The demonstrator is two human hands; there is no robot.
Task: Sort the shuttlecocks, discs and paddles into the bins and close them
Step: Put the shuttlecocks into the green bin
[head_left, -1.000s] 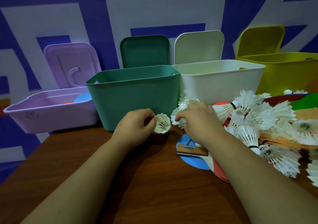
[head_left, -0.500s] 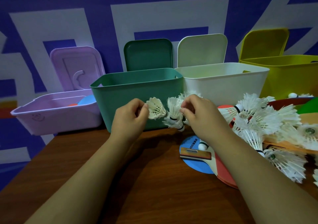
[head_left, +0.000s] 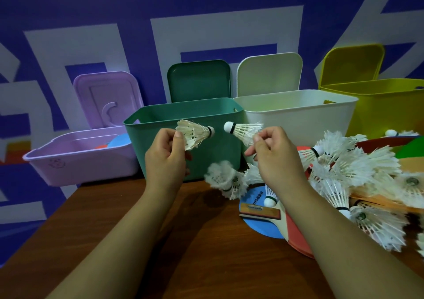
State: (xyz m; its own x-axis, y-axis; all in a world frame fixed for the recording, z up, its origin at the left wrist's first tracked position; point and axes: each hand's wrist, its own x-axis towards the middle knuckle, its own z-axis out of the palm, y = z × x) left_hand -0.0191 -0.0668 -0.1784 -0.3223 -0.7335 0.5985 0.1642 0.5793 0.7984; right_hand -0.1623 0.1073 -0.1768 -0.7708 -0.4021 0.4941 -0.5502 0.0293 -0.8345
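Along the far edge of the wooden table point(head_left: 137, 229) four open bins stand in a row, each with its lid propped upright behind it: a low lilac bin point(head_left: 87, 161), a green bin point(head_left: 146, 142), a white bin point(head_left: 298, 124) and a yellow bin point(head_left: 378, 105). Both hands are raised in front of the green bin's front wall. The left hand point(head_left: 166, 161) pinches the feather skirt of a shuttlecock point(head_left: 195, 134) between thumb and curled fingers, its cork tip pointing right. The right hand point(head_left: 277, 158) pinches the feathers of a second shuttlecock point(head_left: 243, 130) the same way, cork pointing left, so the two tips face each other a little apart, just below the bin's rim. Beneath them a blurred clump of shuttlecocks point(head_left: 222, 179) sits low by the foot of the green bin; whether it rests on the wood is unclear. A big heap of shuttlecocks point(head_left: 355, 167) spreads over the table's right side. Near the right wrist a red paddle point(head_left: 296, 236) lies across a blue disc point(head_left: 261, 225). Inside the lilac bin a blue disc point(head_left: 119, 140) and something orange show above the wall.
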